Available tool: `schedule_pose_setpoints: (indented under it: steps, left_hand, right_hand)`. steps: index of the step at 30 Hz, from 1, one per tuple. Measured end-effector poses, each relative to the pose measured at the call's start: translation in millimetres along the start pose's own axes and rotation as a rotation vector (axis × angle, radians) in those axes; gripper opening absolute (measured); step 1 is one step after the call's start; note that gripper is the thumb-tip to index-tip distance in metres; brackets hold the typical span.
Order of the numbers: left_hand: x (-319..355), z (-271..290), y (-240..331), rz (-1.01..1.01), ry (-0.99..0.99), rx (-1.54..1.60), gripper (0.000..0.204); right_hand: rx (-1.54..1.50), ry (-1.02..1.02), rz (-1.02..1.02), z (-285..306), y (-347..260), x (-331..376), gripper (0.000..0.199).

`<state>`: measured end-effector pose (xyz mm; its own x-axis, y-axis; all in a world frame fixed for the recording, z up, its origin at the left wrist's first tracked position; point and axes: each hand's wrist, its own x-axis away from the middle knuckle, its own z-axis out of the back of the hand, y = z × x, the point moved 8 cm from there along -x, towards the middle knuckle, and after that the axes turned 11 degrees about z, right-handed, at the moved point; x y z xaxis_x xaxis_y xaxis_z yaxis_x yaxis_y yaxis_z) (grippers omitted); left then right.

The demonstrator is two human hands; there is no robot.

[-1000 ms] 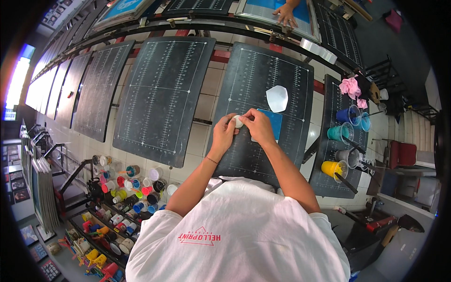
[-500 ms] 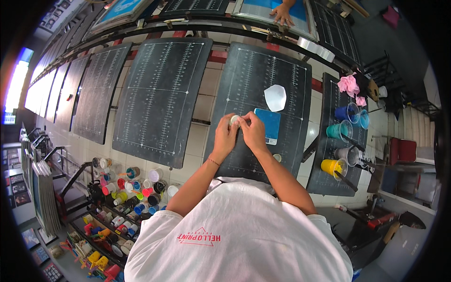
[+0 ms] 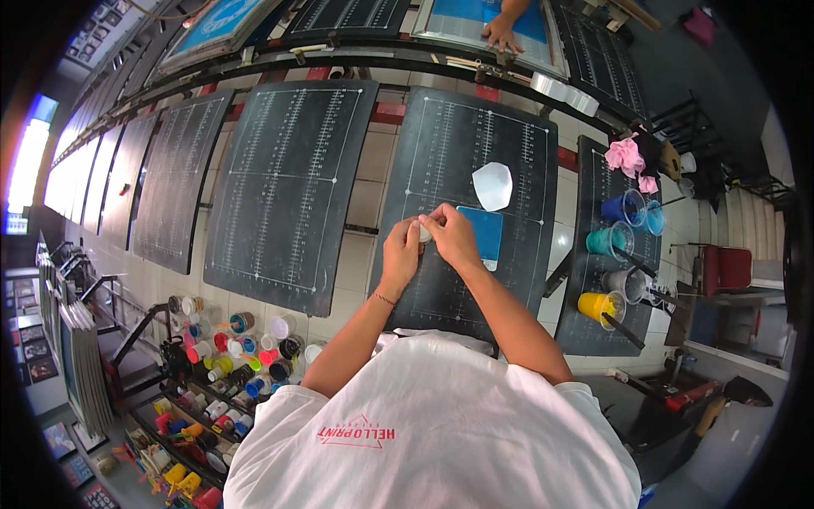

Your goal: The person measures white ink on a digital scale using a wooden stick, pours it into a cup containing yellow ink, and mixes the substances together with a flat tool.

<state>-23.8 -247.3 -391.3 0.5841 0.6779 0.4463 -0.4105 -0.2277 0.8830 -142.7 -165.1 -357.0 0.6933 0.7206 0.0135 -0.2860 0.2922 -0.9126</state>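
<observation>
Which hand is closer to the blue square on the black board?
The right hand. It sits just beside the blue square, at its left edge. The left hand is farther left, on the other side of the right hand.

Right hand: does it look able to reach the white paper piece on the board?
Probably yes. The right hand is close to the white paper piece, with only bare dark board between them, though its fingers already pinch a small white object.

White T-shirt (image 3: 424,424), red print on back; thin bracelet (image 3: 384,299) on left wrist.
</observation>
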Motion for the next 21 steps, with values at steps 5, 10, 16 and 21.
schedule_pose_setpoints:
  steps: [5,10,16,21]
  left_hand:
    - [0.1,-0.4,-4.5,-0.045,-0.027,0.002,0.045]
    - [4.8,8.4,-14.4,-0.028,-0.073,0.064,0.048]
    - [19.5,7.0,-3.8,-0.208,-0.024,-0.202,0.052]
    - [15.2,1.9,9.2,-0.223,-0.015,-0.258,0.065]
  right_hand:
    - [-0.056,-0.046,-0.009,10.2,24.9,-4.2,0.039]
    - [0.458,0.314,0.03,130.3,66.4,-46.0,0.035]
    - [0.585,0.121,-0.145,152.4,107.0,-76.8,0.043]
    - [0.553,0.15,-0.145,156.1,107.7,-69.4,0.04]
